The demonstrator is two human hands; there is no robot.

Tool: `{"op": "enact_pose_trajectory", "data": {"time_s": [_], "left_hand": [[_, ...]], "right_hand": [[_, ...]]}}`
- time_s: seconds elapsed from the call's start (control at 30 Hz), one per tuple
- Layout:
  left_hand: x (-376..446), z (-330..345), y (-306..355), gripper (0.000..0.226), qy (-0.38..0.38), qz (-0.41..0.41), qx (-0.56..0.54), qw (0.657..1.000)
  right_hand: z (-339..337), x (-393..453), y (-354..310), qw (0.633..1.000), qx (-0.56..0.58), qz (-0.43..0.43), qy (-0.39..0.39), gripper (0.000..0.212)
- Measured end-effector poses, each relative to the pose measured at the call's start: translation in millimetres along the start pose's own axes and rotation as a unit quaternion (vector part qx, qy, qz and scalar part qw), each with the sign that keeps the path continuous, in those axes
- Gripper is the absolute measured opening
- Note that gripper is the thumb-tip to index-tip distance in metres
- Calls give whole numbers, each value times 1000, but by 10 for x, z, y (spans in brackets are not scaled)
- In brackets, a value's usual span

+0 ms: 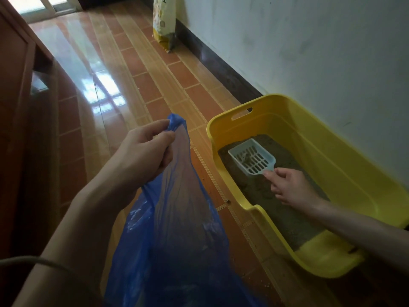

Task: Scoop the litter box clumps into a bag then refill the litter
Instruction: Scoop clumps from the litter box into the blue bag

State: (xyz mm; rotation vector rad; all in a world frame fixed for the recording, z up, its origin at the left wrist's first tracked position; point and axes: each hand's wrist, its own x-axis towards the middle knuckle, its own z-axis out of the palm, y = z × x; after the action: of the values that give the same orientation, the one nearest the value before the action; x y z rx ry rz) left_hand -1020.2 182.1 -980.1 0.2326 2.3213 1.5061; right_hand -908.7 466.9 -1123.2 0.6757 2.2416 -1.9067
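Just scoop (252,160) beyond R fingers (271,175)

A bare strip of glossy orange floor tile (199,140) separates the hanging translucent blue plastic bag (174,218) from the yellow plastic litter box (336,165), whose raised rim and the white wall (309,52) hem in its sandy interior.

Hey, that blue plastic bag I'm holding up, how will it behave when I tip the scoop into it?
The blue bag looks thin and floppy: it hangs in folds from the left hand, which pinches only its top edge. Its mouth probably sags shut unless spread. It seems light, so clumps from the scoop may swing it.
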Motion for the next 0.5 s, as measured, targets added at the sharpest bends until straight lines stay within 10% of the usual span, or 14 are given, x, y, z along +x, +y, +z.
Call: {"op": "enact_pose_trajectory", "data": {"time_s": [0.2, 0.5], "left_hand": [[-8, -12, -45, 35, 11, -6, 22, 1000], [-87, -154, 15, 34, 28, -1, 32, 999]], "right_hand": [[8, -380, -595, 996, 31, -66, -57, 37], [518, -787, -1058, 935, -95, -7, -343, 32]]}}
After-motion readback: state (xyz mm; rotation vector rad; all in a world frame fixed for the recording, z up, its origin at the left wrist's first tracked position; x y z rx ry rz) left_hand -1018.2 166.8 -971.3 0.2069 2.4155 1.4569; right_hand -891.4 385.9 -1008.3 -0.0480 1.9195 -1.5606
